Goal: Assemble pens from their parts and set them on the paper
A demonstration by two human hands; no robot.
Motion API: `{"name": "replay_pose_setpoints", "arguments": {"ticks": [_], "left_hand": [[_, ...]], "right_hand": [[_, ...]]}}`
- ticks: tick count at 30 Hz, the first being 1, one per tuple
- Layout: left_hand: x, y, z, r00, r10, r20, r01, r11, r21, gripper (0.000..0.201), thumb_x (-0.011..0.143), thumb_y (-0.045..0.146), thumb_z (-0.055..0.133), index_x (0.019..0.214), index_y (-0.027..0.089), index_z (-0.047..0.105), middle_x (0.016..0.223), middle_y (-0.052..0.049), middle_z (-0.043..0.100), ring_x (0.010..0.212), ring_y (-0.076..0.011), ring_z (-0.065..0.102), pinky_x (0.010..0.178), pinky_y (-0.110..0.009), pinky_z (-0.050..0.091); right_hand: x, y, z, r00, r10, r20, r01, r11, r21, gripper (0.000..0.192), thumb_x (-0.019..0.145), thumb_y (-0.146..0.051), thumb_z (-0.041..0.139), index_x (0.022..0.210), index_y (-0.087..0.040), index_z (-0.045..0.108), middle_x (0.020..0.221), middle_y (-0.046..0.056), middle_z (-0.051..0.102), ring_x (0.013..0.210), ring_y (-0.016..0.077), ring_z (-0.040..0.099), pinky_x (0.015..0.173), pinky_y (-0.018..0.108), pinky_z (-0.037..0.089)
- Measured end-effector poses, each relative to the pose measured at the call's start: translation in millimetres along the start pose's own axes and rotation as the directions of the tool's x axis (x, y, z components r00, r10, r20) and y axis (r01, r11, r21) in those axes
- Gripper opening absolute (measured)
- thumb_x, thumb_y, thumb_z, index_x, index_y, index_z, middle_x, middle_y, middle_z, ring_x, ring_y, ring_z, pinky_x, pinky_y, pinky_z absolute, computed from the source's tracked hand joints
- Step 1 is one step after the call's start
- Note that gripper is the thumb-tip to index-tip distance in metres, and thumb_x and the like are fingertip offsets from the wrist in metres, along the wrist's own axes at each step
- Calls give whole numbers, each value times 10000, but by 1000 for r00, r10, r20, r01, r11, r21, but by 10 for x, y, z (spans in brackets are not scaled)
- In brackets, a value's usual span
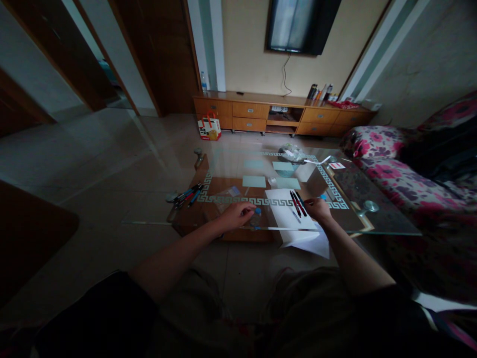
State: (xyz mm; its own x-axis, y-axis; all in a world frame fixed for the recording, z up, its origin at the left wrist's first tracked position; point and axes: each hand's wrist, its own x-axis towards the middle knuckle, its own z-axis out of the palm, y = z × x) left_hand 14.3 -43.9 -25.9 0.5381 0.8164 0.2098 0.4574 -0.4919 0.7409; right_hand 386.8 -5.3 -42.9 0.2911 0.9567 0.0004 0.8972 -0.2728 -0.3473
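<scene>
Over the near edge of the glass table (231, 166), my left hand (238, 215) is loosely curled, with nothing visible in its fingers. Close to its fingertips is a clear bottle with a blue cap (258, 212). My right hand (317, 209) is closed at the right side of a white sheet of paper (280, 211), its fingertips at the rightmost of a few dark and red pens (298, 203) lying there side by side. A thinner pale pen (296, 217) lies just nearer to me. The paper hangs over the table edge.
Several pens (188, 195) lie in a pile at the table's left end. A clear plastic packet (228, 195) is behind my left hand. Farther back are a bowl with a plastic bag (292, 154) and a small card (337, 165). A flowered sofa (395, 174) stands at right.
</scene>
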Motion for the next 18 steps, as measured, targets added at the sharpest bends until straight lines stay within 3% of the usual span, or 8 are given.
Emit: {"name": "replay_pose_setpoints", "arguments": {"ticks": [9, 18], "left_hand": [[2, -20, 27, 1000, -9, 0, 9, 1000, 11, 281, 910, 274, 550, 1135, 170, 682, 1057, -68, 737, 877, -163, 670, 776, -277, 508], [0, -32, 32, 1000, -4, 5, 4, 1000, -3, 281, 906, 277, 552, 1134, 179, 682, 1077, -70, 735, 885, -163, 673, 776, -276, 513]], "right_hand": [[-50, -86, -59, 999, -38, 29, 39, 998, -42, 322, 785, -255, 630, 1052, -150, 776, 916, 126, 774, 894, 252, 716, 751, 258, 501], [-97, -130, -109, 997, -40, 67, 44, 998, -49, 219, 765, -272, 645, 871, -157, 798, 741, 105, 755, 757, 225, 710, 661, 243, 477]]}}
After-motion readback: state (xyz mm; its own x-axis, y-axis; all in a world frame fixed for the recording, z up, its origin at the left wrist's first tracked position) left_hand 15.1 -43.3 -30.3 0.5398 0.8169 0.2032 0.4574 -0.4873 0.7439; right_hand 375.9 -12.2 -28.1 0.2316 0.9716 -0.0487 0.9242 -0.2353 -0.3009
